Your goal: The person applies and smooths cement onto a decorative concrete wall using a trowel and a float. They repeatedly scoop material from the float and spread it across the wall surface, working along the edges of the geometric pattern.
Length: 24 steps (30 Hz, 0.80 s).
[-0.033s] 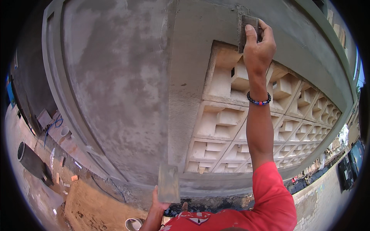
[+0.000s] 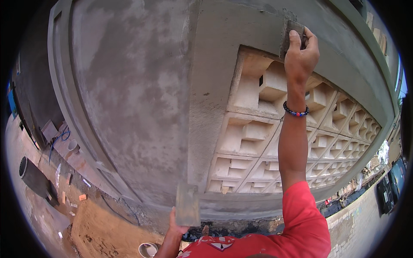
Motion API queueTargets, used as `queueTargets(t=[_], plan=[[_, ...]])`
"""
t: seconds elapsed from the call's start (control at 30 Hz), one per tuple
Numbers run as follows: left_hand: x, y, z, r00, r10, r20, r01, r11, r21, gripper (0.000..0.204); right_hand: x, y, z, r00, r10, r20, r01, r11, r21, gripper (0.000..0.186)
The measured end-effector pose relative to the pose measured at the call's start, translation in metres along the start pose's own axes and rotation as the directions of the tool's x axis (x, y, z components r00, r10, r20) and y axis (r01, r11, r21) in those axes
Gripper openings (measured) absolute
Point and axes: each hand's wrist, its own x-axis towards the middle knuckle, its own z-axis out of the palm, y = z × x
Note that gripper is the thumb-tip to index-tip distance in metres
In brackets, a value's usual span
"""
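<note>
Raised high at the upper right, my right hand [image 2: 302, 56] is closed round a plastering float [image 2: 294, 26], dark and rectangular. Its face lies against the damp grey plaster strip [image 2: 258, 32] just above the pale ventilation blocks [image 2: 273, 84]. Low in the middle, my left hand [image 2: 177, 224] grips the lower end of a flat, greyish rectangular trowel [image 2: 188, 204] held in front of the wall. Its fingers are partly hidden behind that blade. Patchy grey plaster covers the wall panel [image 2: 129, 94] on the left.
A raised moulding [image 2: 69, 77] borders the panel on the left. Below are a sand heap [image 2: 101, 230], a white bucket [image 2: 148, 250] near my left forearm, and a dark cylindrical container [image 2: 35, 178]. Dark boxy objects [image 2: 387, 191] stand at the far right.
My right hand has slid the float a short way to the right along the plaster above the blocks. My left hand and its trowel have hardly moved.
</note>
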Motion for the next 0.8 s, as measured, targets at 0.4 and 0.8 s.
queueTargets(t=[0.4,0.8], plan=[[-0.005,-0.004,0.004,0.999,0.023,0.031,-0.023,1.0,-0.012,0.059,-0.052,-0.053,0.091,0.926,-0.242,0.291,0.248,0.969,0.016,0.031],[-0.009,-0.004,-0.009,0.999,0.04,-0.02,-0.04,0.999,0.019,0.055,0.007,0.039,-0.027,0.984,0.141,-0.113,-0.154,0.981,-0.122,0.035]])
